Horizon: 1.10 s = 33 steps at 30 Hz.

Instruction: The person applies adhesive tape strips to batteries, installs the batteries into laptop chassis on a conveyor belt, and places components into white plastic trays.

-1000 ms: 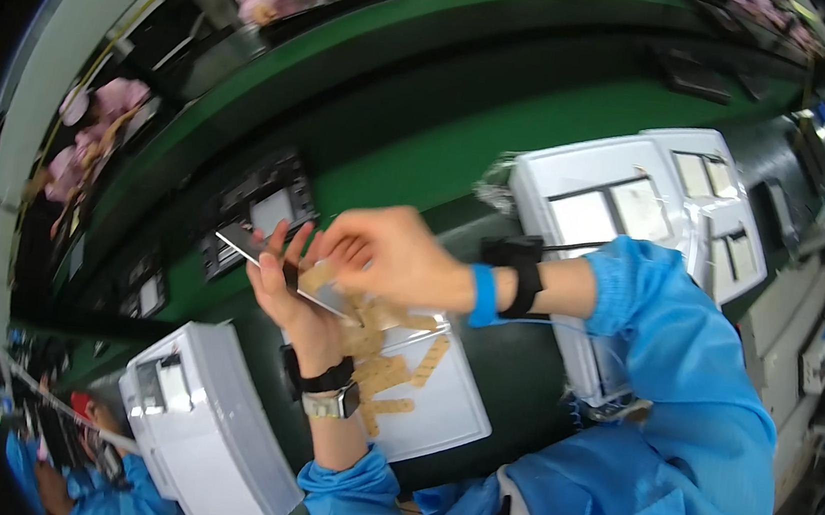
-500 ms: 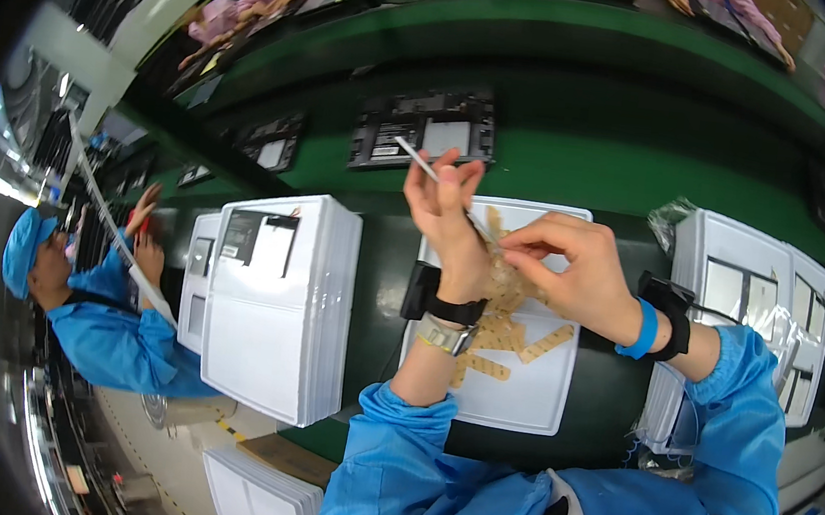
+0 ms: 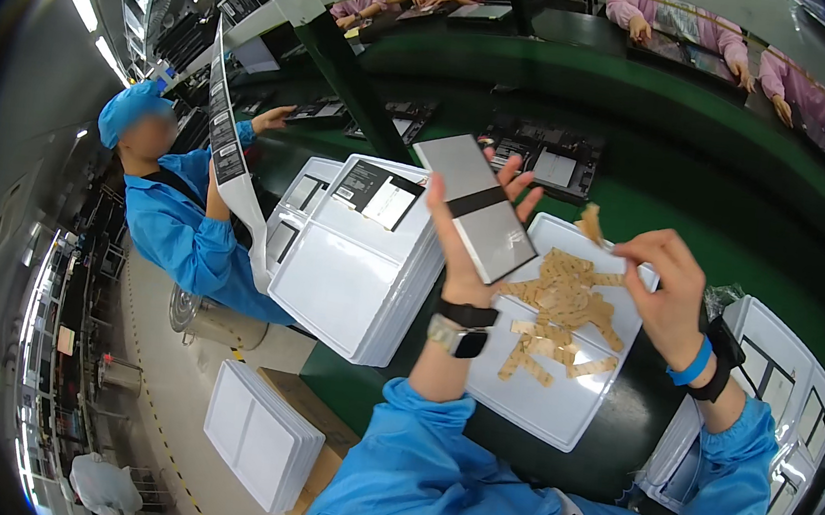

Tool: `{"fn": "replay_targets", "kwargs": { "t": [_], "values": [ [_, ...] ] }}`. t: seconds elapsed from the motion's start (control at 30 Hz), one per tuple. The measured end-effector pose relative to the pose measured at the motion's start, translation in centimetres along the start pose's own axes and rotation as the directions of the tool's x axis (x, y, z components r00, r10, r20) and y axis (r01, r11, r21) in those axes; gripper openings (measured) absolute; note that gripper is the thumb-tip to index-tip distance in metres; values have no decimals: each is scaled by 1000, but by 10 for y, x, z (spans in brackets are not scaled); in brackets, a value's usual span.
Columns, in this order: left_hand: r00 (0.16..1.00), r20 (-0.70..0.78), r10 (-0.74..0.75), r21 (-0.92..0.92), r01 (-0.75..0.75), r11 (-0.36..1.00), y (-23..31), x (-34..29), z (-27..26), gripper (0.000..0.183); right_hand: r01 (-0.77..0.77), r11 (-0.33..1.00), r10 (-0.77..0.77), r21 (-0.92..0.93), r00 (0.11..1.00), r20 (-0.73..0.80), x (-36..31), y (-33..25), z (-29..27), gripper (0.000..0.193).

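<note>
My left hand grips a flat silver battery pack with a black band across its middle. The pack is tilted above the left side of a white plastic tray. Over the tray's right edge, my right hand pinches a thin tan strip, which sticks up from the fingertips. A loose pile of similar tan strips, some with rows of dark marks, lies in the tray.
Left of the tray rises a stack of white trays, with a black-and-white battery on top. Trays holding batteries stand at the right. Open dark device housings lie on the green bench beyond. A co-worker in blue works at the left.
The view has swung left. The battery pack, earlier almost edge-on, now shows its broad face. My right hand has drawn away from it to the right, with the tan strip.
</note>
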State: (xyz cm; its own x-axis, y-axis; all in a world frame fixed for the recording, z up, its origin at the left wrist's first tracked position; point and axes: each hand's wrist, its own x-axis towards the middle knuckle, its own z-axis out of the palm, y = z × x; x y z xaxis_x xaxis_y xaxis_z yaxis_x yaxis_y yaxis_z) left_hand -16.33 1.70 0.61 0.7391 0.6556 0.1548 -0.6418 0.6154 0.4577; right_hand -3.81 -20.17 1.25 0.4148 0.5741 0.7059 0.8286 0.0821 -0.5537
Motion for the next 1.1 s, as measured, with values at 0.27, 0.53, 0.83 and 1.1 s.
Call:
{"fn": "replay_targets", "kwargs": {
  "t": [0.27,0.53,0.83,1.1],
  "values": [
    [968,52,-247,224,230,947,111,-8,-27,87,65,995,10,-71,662,750,-31,15,-5,22],
    [955,-91,-281,457,291,841,191,63,-92,71,50,997,-73,53,760,646,-1,-146,-88,28],
    [900,-277,337,938,329,-107,201,102,-170,76,-357,878,418,-318,896,150,-97,-157,-199,8],
    [837,299,458,923,-131,-362,146,130,-110,76,-782,489,546,-386,620,-564,-389,-30,-388,29]
  ]
}}
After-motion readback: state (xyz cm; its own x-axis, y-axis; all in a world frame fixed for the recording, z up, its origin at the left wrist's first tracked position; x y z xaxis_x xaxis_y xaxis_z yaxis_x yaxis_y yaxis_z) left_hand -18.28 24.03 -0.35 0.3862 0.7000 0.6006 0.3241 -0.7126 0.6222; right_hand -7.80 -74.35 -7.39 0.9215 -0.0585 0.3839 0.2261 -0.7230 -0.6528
